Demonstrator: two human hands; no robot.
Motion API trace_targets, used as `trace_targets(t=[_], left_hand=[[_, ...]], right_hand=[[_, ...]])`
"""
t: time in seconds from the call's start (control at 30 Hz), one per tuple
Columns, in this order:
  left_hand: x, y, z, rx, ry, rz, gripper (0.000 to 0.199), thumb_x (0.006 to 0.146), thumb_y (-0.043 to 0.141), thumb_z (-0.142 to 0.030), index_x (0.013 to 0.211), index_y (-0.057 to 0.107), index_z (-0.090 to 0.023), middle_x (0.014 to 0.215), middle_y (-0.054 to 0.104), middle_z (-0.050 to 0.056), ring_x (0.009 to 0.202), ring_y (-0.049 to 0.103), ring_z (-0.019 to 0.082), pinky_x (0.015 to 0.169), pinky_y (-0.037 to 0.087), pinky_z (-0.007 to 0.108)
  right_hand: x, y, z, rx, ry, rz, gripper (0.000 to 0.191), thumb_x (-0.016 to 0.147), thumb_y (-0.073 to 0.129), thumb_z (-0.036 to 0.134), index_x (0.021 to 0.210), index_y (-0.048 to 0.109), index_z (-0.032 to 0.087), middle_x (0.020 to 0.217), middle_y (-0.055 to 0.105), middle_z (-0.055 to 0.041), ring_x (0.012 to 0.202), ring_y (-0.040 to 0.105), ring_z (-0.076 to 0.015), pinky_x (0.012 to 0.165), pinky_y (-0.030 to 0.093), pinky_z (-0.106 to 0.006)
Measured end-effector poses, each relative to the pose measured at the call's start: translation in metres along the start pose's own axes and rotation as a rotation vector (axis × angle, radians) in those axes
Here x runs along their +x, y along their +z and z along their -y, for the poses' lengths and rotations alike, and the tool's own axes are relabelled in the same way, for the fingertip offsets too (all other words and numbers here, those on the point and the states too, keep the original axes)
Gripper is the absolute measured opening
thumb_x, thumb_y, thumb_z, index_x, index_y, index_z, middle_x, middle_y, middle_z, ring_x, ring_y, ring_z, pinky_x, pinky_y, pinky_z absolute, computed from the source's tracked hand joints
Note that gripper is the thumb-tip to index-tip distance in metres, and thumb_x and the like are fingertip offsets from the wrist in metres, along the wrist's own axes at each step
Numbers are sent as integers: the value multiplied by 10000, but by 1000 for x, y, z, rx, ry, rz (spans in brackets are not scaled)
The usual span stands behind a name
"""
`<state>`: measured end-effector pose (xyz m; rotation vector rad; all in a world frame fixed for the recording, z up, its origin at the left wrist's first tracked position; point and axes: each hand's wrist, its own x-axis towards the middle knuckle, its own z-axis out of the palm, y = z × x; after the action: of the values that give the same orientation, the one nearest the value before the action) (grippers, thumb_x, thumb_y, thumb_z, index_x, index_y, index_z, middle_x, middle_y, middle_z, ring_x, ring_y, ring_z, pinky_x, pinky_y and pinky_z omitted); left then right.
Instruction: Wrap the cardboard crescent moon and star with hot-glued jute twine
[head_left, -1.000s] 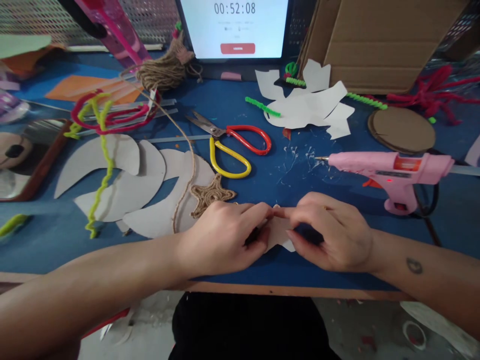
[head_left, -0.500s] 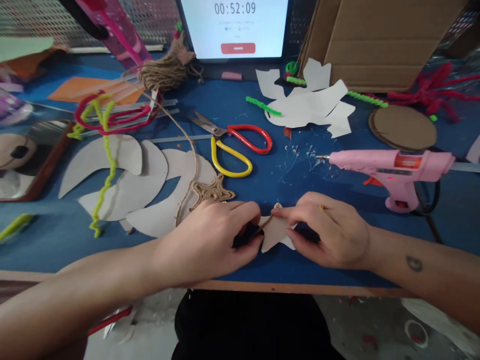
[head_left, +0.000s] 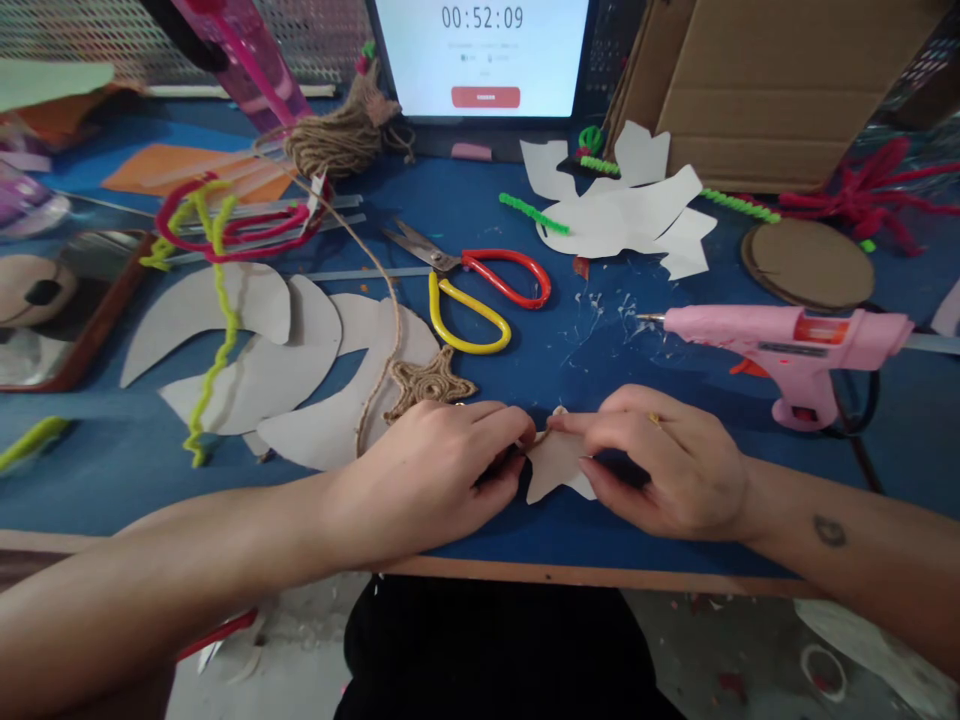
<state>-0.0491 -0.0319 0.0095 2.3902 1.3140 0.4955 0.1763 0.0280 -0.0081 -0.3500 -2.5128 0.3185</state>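
Observation:
A small white paper star (head_left: 559,466) lies near the table's front edge between my hands. My left hand (head_left: 450,470) is closed, its thumb and fingers pinching the brown twine (head_left: 386,350) at the star's left point. With its index finger my right hand (head_left: 660,460) presses the twine end at the star's top, while the thumb touches the star's right side. Just behind my left hand lies a twine-covered star (head_left: 431,384). The twine runs back from there to a bundle (head_left: 334,145).
Scissors (head_left: 469,275) lie behind my hands, and a pink glue gun (head_left: 787,345) is at the right. Paper crescents (head_left: 255,380) spread at the left. White cutouts (head_left: 615,215), cardboard discs (head_left: 806,262) and a lit screen (head_left: 484,60) are farther back.
My left fingers have moved slightly up along the star's left point, covering more of the twine. My right hand stays at the star. The whole view has shifted slightly.

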Motion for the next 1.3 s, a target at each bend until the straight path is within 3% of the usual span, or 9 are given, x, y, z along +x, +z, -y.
trace_targets(t=[0.13,0.6,0.93,1.1,1.2,1.3], left_hand=[[0,1,0,3,6,10,123,838,501,-130,915,589,-169,705,600,-38,549,558,82,518,412,191],[-6,4,1,145,139,-23,254,951,435,-186,1099,632,-129,792,630,0,646,620,115,524,465,240],[-5,5,-1,300,233,-45,225,944,443,-175,1065,618,-103,793,625,16,580,588,122,448,451,250],[-5,7,-2,293,234,-63,225,943,429,-174,1063,600,-92,788,620,17,585,591,126,450,457,251],[-5,7,-2,290,238,-95,226,954,424,-200,1074,585,-96,793,627,19,582,588,124,457,454,247],[-4,8,-3,297,241,-137,204,961,452,-257,1034,578,-114,763,611,7,548,558,110,429,415,239]], right_hand=[[2,-2,0,8,-22,-55,175,839,553,64,969,527,179,881,724,-61,722,582,-150,654,552,-293],[1,0,-1,-11,-1,9,121,888,518,128,1000,558,152,725,662,-46,681,582,-148,586,530,-266],[-2,3,0,-64,1,17,101,900,492,152,988,536,178,750,644,-39,649,573,-133,537,516,-255],[3,-4,1,-48,-47,-19,121,870,529,112,970,551,176,847,715,-74,685,584,-147,592,547,-285],[6,-11,0,36,30,-96,152,821,574,81,920,544,192,937,744,-73,691,586,-140,614,542,-288],[7,-13,-1,131,205,-217,156,802,582,89,885,532,211,855,736,-40,661,588,-135,572,511,-290]])
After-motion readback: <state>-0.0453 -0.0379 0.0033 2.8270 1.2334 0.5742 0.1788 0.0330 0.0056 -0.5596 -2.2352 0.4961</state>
